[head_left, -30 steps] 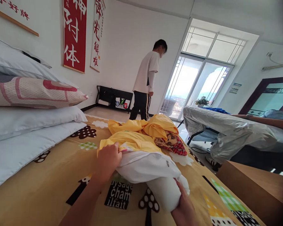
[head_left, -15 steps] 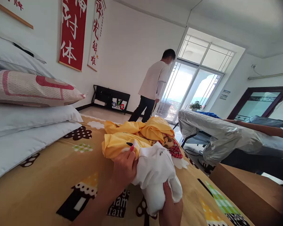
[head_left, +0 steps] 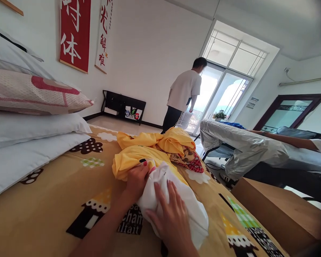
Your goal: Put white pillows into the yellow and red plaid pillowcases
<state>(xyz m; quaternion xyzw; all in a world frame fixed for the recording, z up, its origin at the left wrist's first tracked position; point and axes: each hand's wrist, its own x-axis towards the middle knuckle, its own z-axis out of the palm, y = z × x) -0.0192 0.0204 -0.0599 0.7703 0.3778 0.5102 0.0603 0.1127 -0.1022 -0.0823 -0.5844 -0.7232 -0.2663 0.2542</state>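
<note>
A soft white cloth bundle (head_left: 195, 210), puffy and creased, lies on the patterned bedspread (head_left: 96, 192). My left hand (head_left: 136, 182) is closed, pinching the bundle's edge where white meets yellow; a small red patch and a black patch show by the fingertips. My right hand (head_left: 171, 210) lies flat on top of the white part with its fingers spread. Yellow cloth (head_left: 131, 157) is bunched just beyond both hands. Whether the white and yellow parts are joined is hidden under my left hand. A piece with a dog picture and red check (head_left: 189, 157) sticks out at the right.
Pillows (head_left: 37, 128) are stacked at the left. At the right stand a cardboard box (head_left: 278, 210) and a chair with silvery cloth (head_left: 246, 142) over it, beside a seated person's arm (head_left: 289, 139). Another person (head_left: 184, 89) stands near the glass doors.
My right hand has moved from gripping the white bundle's lower end to lying flat on top. The bundle is flatter and more spread out. The standing person has shifted right.
</note>
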